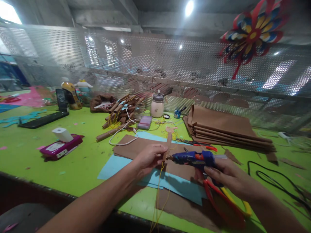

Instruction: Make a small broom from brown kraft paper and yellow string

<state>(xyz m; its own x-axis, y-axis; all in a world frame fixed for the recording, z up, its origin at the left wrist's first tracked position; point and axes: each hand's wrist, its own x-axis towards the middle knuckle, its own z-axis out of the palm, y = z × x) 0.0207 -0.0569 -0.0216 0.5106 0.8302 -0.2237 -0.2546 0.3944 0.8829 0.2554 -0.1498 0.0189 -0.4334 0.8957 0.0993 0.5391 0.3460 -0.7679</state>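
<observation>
Looking down at a green desk (89,161); seeing at far left pale blue cutouts (21,117) lying near a flat black object (43,119), then a purple device (62,148) bearing a white block (62,135), with a yellow bottle (73,97) standing farther back. Passing rightward to a heap of brown paper rolls (120,108), with a white cable (116,134) looping in front. Pinching the lower part of a narrow brown strip (169,139) between thumb and fingers of the left hand (151,158), the grip closing firmly on it; holding it over stacked brown sheets (132,144) and light blue sheets (110,169), with yellow threads (160,174) trailing down from its lower end toward the near edge. Aiming the nozzle of a blue glue gun (207,158) at that lower end from the right; not being able to tell whether touching. Clasping the gun by its handle with the right hand (225,176), the grip wrapping around it. Spotting a red loop (213,200) below that hand, a folded brown stack (225,124) behind it, and finally a black cord (274,176) curling at far right.
</observation>
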